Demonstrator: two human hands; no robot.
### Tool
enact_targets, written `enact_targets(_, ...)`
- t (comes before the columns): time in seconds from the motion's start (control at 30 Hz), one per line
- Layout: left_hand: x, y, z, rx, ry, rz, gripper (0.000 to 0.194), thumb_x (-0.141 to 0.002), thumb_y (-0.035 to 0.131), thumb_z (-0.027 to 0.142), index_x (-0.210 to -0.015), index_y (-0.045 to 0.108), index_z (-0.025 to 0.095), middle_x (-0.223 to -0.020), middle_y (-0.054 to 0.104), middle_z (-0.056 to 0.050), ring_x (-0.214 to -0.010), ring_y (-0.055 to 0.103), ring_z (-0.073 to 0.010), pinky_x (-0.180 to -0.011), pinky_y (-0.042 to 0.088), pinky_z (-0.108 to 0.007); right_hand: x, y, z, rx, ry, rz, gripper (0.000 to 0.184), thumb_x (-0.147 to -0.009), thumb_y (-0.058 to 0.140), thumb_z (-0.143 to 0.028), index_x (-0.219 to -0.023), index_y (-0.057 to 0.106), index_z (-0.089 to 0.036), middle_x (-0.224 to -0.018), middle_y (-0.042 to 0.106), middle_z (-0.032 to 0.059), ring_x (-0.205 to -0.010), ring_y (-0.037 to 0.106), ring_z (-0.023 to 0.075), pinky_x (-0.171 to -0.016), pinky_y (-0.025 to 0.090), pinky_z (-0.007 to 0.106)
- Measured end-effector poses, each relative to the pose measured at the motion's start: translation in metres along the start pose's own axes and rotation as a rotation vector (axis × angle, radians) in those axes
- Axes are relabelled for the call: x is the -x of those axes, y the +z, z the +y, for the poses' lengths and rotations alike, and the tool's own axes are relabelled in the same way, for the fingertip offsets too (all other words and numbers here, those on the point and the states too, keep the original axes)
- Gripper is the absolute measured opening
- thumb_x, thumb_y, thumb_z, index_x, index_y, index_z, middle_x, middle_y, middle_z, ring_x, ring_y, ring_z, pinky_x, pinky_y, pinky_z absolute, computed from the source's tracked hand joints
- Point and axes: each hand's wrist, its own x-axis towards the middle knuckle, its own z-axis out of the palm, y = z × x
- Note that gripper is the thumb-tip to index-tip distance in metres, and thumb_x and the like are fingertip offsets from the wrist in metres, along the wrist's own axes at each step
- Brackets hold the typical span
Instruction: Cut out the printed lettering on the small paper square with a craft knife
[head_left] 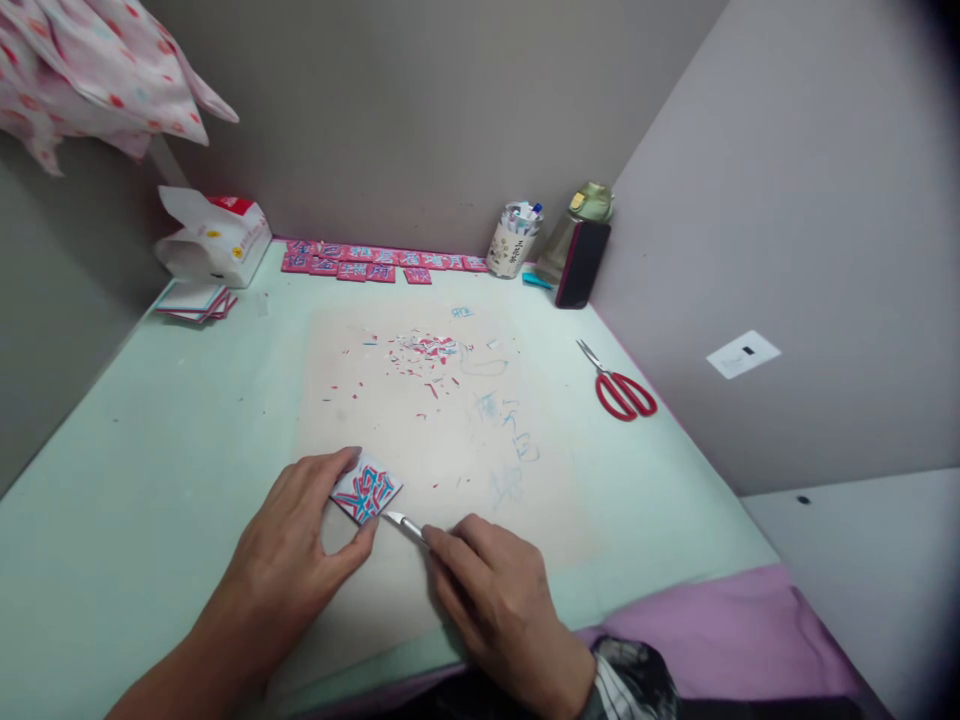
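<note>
At the near edge of the worktop [150, 480]: purple cloth [720, 620], toward the right corner.
Right hand [499, 590]: closed round the slim handle of a craft knife [409, 527], whose blade points left.
Left hand [300, 530]: thumb and fingers curved round a square block [367, 490], pinching it by its sides.
Square block: left of the worktop's middle, toward the near edge, its white face up with red and blue character strokes; blade tip just beside its right corner, contact impossible to tell.
Beige sheet [405, 420]: over the middle of the worktop, bearing faint blue marks [517, 440] on its right part.
Scissors [626, 397]: by the right edge, red handles toward the near side.
Shavings [435, 348]: red, white and blue, heaped and scattered beyond the block.
Stacked squares [195, 300]: at the left edge, near the far corner.
Phone [583, 265]: upright near the far right corner, before a green-lidded bottle [559, 240].
Pink tiles [375, 255]: in two rows along the far edge.
Far edge, ends: white bag [232, 240] left, pen cup [514, 240] right.
</note>
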Motion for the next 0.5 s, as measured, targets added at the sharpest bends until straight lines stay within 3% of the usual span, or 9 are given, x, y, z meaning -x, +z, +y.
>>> enact_targets(0.5,0.0004,0.0023,0.0005,-0.006,0.002,0.003,0.047,-0.095,0.055,0.038,-0.137,0.048,0.017,-0.122,0.064,-0.011,-0.112,0.064,-0.0292,-0.095,0.054,-0.043,-0.0020,0.0023,0.0010,0.002,0.024,0.014,0.024,-0.109,0.044,-0.020,-0.122,0.063,-0.014,-0.082,0.060,0.0044,-0.065,0.053,0.0179,-0.058,0.039,0.030)
